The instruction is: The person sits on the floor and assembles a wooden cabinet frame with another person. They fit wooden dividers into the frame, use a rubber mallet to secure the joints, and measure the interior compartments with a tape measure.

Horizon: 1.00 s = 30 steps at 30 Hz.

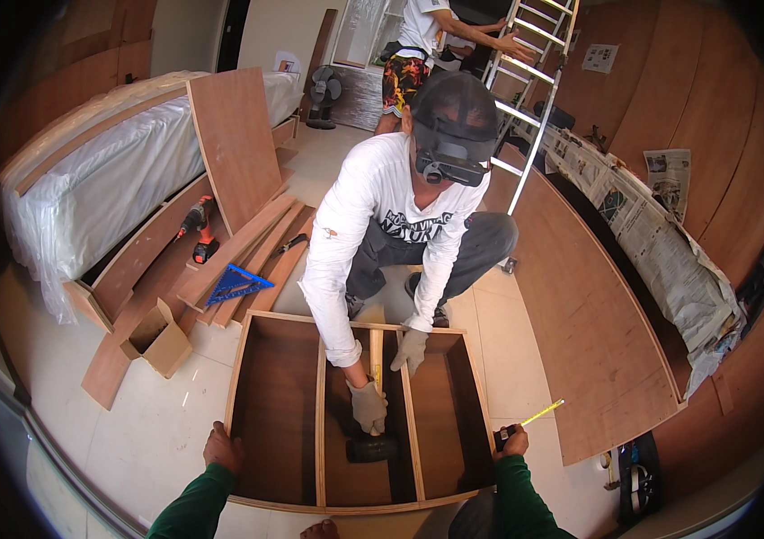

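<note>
A shallow wooden cabinet box point(320, 449) with two dividers lies on the floor before me. My left hand point(222, 448) grips its left side near the front corner. At the opposite side, my right hand point(514, 441) is closed round a tape measure point(502, 437), whose yellow blade point(544, 412) sticks out to the right. A co-worker in a white shirt crouches across the box. One gloved hand point(368, 409) of theirs holds a mallet point(371, 448), its black head down in the middle compartment. Their other glove point(410, 351) rests at the right divider's far end.
To the left lie wooden boards point(261, 251), a blue speed square point(236, 285), a cordless drill point(201, 229) and an open carton point(159, 340). A large plywood panel point(580, 332) lies to the right. Behind, another person holds a stepladder point(530, 117).
</note>
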{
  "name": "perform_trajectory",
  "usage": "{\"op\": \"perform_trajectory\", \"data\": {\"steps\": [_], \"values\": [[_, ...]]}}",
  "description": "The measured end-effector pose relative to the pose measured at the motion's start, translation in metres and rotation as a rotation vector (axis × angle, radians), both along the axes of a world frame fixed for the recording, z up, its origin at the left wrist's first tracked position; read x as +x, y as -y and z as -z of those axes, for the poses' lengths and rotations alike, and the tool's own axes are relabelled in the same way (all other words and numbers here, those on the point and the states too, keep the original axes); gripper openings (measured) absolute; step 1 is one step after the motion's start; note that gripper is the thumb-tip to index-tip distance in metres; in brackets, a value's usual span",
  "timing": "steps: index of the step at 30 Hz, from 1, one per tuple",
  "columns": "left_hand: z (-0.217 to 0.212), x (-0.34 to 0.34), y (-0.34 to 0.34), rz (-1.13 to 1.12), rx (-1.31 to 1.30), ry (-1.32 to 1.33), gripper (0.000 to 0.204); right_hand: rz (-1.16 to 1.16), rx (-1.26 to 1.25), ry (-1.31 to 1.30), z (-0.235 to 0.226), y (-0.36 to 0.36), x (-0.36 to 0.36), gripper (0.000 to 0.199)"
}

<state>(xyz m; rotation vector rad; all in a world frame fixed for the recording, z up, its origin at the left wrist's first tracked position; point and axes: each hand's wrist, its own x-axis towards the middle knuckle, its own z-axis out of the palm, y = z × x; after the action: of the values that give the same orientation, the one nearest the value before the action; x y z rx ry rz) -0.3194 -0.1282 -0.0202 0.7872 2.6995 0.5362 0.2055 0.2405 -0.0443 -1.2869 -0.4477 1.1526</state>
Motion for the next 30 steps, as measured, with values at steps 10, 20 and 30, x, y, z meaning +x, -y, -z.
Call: {"op": "perform_trajectory", "data": {"steps": [10, 20, 30], "values": [[0.006, -0.003, -0.002, -0.014, -0.01, 0.019, 0.05, -0.014, -0.013, 0.028, -0.002, 0.0, 0.0, 0.018], [0.007, -0.003, 0.0, -0.004, 0.007, 0.02, 0.051, -0.005, -0.001, 0.0, 0.001, 0.0, 0.002, 0.018], [-0.005, 0.002, -0.001, 0.006, 0.014, 0.014, 0.047, -0.013, -0.018, 0.022, -0.006, 0.001, -0.002, 0.017]]}}
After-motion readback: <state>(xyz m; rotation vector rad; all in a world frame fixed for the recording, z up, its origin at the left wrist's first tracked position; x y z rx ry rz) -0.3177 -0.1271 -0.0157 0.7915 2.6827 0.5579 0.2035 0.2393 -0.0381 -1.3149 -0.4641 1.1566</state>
